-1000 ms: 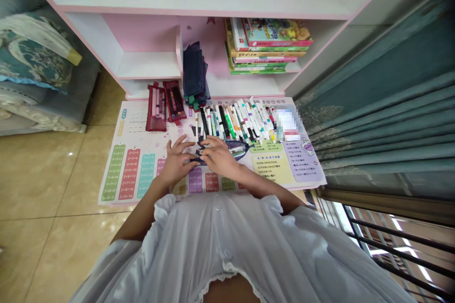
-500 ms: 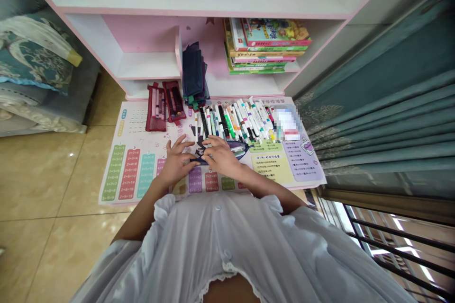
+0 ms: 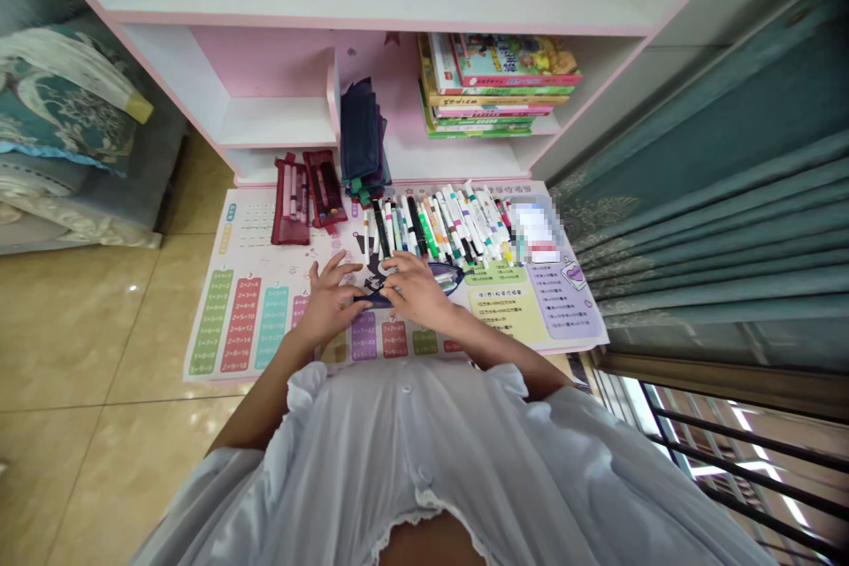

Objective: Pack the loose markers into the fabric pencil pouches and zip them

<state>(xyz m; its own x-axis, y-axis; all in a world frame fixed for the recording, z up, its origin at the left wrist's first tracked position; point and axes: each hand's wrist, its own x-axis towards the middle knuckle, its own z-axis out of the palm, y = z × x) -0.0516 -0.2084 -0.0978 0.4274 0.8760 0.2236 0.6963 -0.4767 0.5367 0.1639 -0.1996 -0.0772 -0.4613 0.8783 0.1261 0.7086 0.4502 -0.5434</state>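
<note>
A dark blue mesh pencil case (image 3: 443, 277) lies on a colourful printed mat (image 3: 265, 309) in front of me. My left hand (image 3: 330, 301) rests at the case's left end, thumb pinching its edge and fingers spread. My right hand (image 3: 415, 286) lies curled over the case's middle, fingers closed on it near the zip. Several pens show inside the case at its right end. Just beyond my hands a row of several markers (image 3: 438, 221) lies side by side on the mat.
Two dark red pencil cases (image 3: 306, 195) lie at the mat's back left. A stack of blue cases (image 3: 362, 141) and a pile of books (image 3: 494, 84) stand on the pink shelf unit (image 3: 279, 119). Green curtains (image 3: 716, 212) hang to the right; a tiled floor lies to the left.
My right hand has shifted slightly up and right along the blue case. The left hand has stayed almost still.
</note>
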